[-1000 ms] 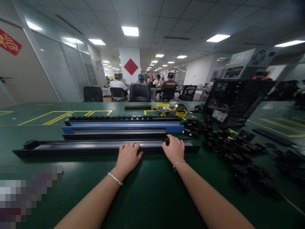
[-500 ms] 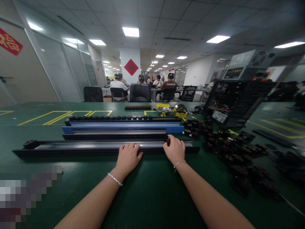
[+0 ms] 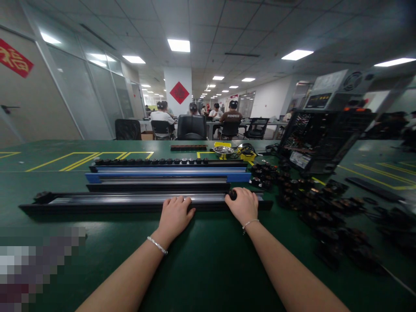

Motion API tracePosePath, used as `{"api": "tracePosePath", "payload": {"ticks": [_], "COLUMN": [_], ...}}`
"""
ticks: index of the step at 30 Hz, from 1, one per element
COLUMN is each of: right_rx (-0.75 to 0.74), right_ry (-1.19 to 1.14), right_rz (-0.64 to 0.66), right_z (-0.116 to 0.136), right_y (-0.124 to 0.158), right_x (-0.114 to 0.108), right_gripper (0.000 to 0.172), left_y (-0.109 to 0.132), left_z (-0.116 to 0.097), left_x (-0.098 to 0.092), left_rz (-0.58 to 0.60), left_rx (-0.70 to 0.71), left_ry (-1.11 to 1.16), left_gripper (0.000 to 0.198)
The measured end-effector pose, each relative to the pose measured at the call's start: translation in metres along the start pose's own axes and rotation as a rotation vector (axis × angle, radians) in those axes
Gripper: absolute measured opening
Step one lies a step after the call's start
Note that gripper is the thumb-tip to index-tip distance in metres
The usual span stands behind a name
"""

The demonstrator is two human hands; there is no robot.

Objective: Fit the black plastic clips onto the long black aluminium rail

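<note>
The nearest long black rail (image 3: 113, 208), with a shiny metal channel along its middle, lies across the green table. My left hand (image 3: 175, 216) is closed over its front edge, fingers bent onto the channel. Near the rail's right end, my right hand (image 3: 243, 206) grips a small black part (image 3: 232, 194) between thumb and fingers. Most of that part is hidden by the hand, so its exact kind is unclear. Another small black part (image 3: 44, 197) sits at the rail's left end.
Behind lie a shorter black rail (image 3: 156, 187), a blue rail (image 3: 238, 177) and a row of black parts (image 3: 149, 161). To the right are a heap of black parts (image 3: 325, 199) and an open computer case (image 3: 320, 138). A metal bowl (image 3: 223, 150) stands farther back.
My right hand has shifted slightly right along the rail with the small black part, which shows more now. The left hand stays in place on the rail.
</note>
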State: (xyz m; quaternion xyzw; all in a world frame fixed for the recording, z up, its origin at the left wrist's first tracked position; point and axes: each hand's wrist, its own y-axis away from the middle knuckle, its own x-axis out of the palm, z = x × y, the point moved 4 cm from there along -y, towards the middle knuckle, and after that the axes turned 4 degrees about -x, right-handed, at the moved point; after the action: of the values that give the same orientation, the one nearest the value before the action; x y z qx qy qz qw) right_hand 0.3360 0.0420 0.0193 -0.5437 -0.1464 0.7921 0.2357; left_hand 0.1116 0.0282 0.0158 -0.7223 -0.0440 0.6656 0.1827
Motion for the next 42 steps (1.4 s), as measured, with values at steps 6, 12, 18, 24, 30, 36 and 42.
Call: {"api": "tracePosePath", "payload": {"ticks": [6,12,18,24,30,36,42], "right_rx": [0.002,0.02,0.015,0.02,0.053,0.061,0.069], "right_ry": [-0.011,0.009,0.006,0.016,0.032,0.03,0.038], "right_rz": [0.012,0.023,0.009,0.027,0.018,0.001,0.018], "right_z": [0.0,-0.001,-0.003,-0.003,-0.007,-0.009,-0.012], "right_y": [-0.001,-0.002,-0.002,-0.003,-0.004,-0.004,-0.006], "right_x": [-0.001,-0.003,-0.004,-0.004,-0.005,-0.004,-0.006], "right_gripper": [0.029,0.038,0.041,0.039,0.043,0.043,0.043], "left_y": [-0.001,-0.001,0.0,0.0,0.0,0.0,-0.001], "left_z": [0.0,0.002,0.003,0.003,0.003,0.003,0.004], "left_x": [0.001,0.003,0.004,0.004,0.005,0.005,0.006], "left_rz": [-0.01,-0.032,-0.048,-0.068,-0.079,-0.078,-0.078], "left_rx": [0.01,0.027,0.034,0.053,0.056,0.057,0.056], "left_ry": [-0.015,-0.02,-0.018,-0.029,-0.038,-0.03,-0.026], "left_gripper": [0.025,0.024,0.024,0.024,0.025,0.025,0.025]}}
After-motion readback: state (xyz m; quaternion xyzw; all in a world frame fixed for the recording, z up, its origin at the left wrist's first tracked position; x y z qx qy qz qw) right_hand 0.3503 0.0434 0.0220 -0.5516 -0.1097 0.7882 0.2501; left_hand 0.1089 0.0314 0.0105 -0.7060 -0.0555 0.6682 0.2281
